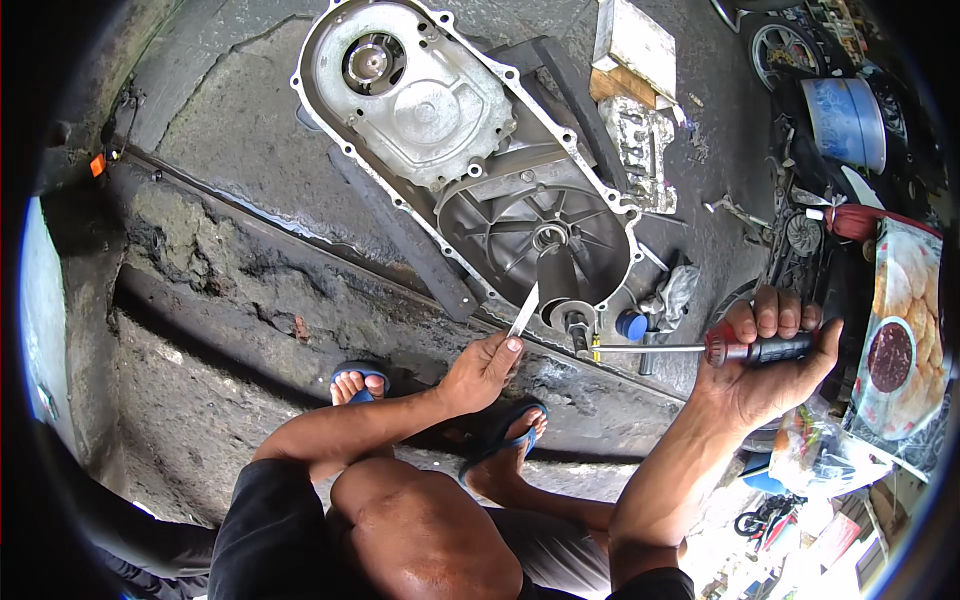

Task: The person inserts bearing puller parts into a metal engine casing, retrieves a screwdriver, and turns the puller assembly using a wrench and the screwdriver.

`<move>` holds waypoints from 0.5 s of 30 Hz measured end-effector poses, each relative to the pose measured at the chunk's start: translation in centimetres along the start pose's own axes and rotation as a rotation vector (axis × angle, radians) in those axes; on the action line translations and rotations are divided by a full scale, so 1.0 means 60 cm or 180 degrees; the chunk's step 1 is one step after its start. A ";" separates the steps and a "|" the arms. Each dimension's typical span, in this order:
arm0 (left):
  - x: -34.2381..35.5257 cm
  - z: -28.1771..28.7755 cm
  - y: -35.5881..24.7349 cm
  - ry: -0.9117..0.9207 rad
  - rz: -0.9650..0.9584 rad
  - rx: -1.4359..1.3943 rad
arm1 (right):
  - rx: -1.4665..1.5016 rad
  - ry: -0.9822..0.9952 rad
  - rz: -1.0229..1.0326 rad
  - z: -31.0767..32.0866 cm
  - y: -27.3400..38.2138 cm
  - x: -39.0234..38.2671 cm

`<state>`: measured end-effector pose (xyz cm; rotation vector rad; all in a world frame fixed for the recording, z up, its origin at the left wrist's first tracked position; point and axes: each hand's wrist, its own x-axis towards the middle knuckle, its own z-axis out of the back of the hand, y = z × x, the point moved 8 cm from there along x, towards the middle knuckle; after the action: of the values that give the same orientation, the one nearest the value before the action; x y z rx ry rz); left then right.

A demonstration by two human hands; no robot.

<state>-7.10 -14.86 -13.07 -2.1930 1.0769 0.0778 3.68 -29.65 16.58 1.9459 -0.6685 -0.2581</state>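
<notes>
A large metal engine casing point(430, 120) lies open side up in front of me. From the round hub at its near end a dark shaft with a cylindrical sleeve point(556, 272) stands up. My left hand point(484, 374) is closed on a flat, pale metal strip point(525, 311), whose far end meets the side of the sleeve. My right hand point(765, 365) wraps around the red and black handle of a screwdriver point(650, 349). The screwdriver's blade points left, its tip at the shaft's upper end point(578, 335); whether they touch I cannot tell.
Dark support bars point(400, 235) lie under the casing. Right of it are a white box point(634, 45), a metal engine part point(640, 150), a blue cap point(631, 324) and a grey rag point(675, 293). A blue-white bucket point(845, 122) stands far right. A rough concrete step point(230, 370) runs nearer my feet.
</notes>
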 end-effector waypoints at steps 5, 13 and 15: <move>-0.001 -0.001 -0.008 -0.0013 0.0002 -0.0087 | -0.0217 0.0396 -0.0065 -0.061 -0.014 0.021; 0.000 -0.002 -0.014 -0.0066 -0.0185 0.0186 | -0.0789 0.0734 -0.0763 -0.142 -0.070 0.025; -0.004 0.001 -0.014 -0.0084 -0.0156 0.0218 | -0.1172 0.1177 -0.1041 -0.179 -0.102 0.020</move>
<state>-6.62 -14.33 -12.56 -2.1498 0.9965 0.0474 11.63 -20.11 16.28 1.6753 -0.0507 -0.1973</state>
